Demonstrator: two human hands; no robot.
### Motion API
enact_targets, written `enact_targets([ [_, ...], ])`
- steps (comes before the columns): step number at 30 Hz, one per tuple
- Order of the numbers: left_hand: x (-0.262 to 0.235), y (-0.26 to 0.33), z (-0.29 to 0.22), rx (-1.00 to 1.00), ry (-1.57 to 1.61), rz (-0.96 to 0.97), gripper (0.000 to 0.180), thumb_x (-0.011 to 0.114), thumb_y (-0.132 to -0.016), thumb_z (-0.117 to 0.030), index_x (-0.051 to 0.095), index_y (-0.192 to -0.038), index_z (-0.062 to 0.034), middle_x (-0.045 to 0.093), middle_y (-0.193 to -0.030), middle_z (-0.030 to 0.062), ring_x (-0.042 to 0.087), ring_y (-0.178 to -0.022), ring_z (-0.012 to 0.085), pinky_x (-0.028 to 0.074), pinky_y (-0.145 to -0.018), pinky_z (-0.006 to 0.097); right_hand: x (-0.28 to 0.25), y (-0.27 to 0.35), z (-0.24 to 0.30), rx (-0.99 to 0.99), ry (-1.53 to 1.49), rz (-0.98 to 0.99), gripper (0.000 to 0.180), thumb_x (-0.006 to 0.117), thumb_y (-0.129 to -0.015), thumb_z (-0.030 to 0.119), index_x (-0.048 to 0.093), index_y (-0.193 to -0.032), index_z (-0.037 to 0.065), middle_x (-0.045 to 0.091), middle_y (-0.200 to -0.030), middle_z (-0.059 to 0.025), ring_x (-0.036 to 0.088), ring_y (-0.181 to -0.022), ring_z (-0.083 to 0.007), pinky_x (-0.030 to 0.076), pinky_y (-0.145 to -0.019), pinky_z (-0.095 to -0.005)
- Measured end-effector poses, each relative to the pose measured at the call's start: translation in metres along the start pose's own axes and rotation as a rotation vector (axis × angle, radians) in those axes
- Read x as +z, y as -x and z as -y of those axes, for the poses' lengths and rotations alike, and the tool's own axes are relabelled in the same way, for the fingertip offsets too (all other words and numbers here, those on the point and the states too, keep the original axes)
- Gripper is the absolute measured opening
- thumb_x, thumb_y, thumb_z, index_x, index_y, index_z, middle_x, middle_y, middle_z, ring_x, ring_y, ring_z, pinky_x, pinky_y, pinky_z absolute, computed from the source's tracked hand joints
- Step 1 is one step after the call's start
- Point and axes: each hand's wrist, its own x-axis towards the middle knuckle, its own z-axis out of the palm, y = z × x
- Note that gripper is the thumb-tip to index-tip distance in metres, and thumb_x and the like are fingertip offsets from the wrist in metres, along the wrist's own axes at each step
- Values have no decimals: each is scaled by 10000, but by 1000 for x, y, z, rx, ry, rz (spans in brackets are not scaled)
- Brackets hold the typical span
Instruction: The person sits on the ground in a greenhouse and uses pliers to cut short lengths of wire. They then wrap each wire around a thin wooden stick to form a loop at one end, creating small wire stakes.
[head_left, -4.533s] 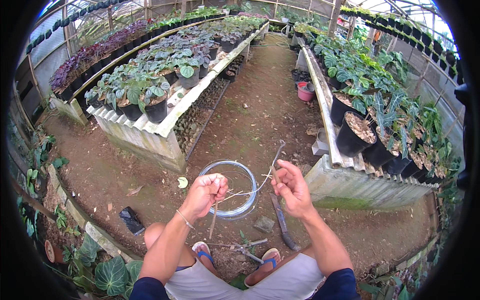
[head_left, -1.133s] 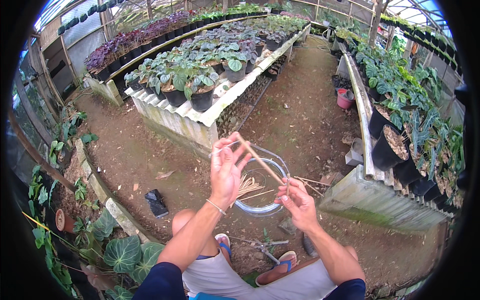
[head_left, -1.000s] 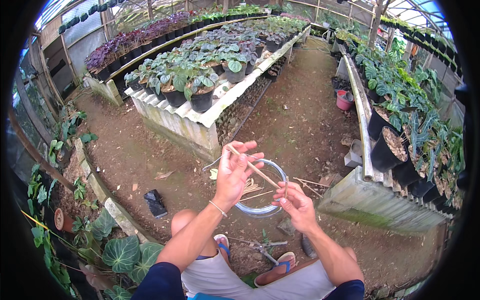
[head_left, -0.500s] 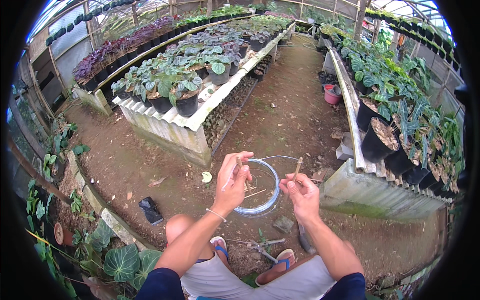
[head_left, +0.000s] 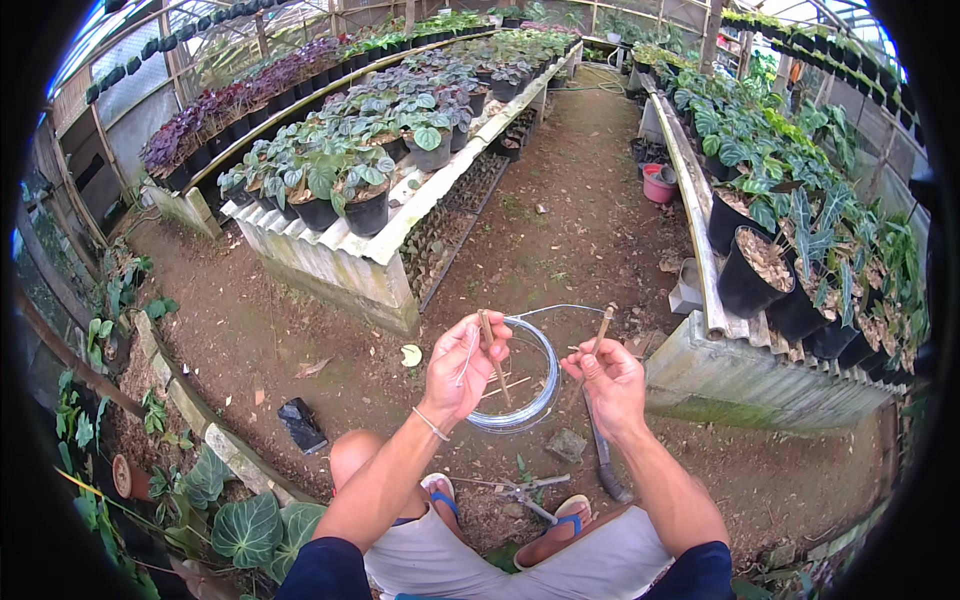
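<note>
My left hand is closed around a short brown stick, and a thin pale strand runs along its fingers. Opposite it, my right hand pinches a second brown stick, held upright. Between and beyond the hands is a coil of silvery wire; a loose length of it arcs over to the top of the right stick. Whether the wire is fastened there is too small to tell. A few thin light sticks show inside the coil.
Near my sandalled feet lie a grey forked tool, a dark-handled tool and a stone. A black plastic bag lies left. Benches with potted plants flank the dirt path: a left bench and a right bench.
Both hands have shifted slightly right, still holding their sticks. The left stick shows more fully below the fingers. More of the dark-handled tool is visible under my right hand.
</note>
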Motion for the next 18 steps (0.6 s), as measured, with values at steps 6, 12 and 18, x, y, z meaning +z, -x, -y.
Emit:
enact_targets([
  [6,-1,1,2,126,-349,18,311,670,-1001,-184,643,-1227,28,669,-1272,204,568,-960,149,462,-891,311,2,2,-2,-66,106,44,153,652,-982,-13,647,-1134,-24,718,-1021,-96,706,-972,-173,560,-908,-311],
  [12,4,0,4,215,-477,39,302,720,-970,-153,634,-1230,-26,556,-1457,205,588,-1085,139,469,-957,308,3,5,1,-59,158,86,174,655,-978,-22,647,-1151,-31,720,-1029,-99,707,-980,-177,561,-902,-306],
  [18,5,2,13,146,-431,-21,344,757,-940,-157,619,-1233,-39,504,-1516,189,589,-1103,101,512,-940,268,10,7,-3,-30,120,81,164,678,-975,15,644,-1131,-21,734,-1016,-111,722,-978,-203,575,-914,-343],
])
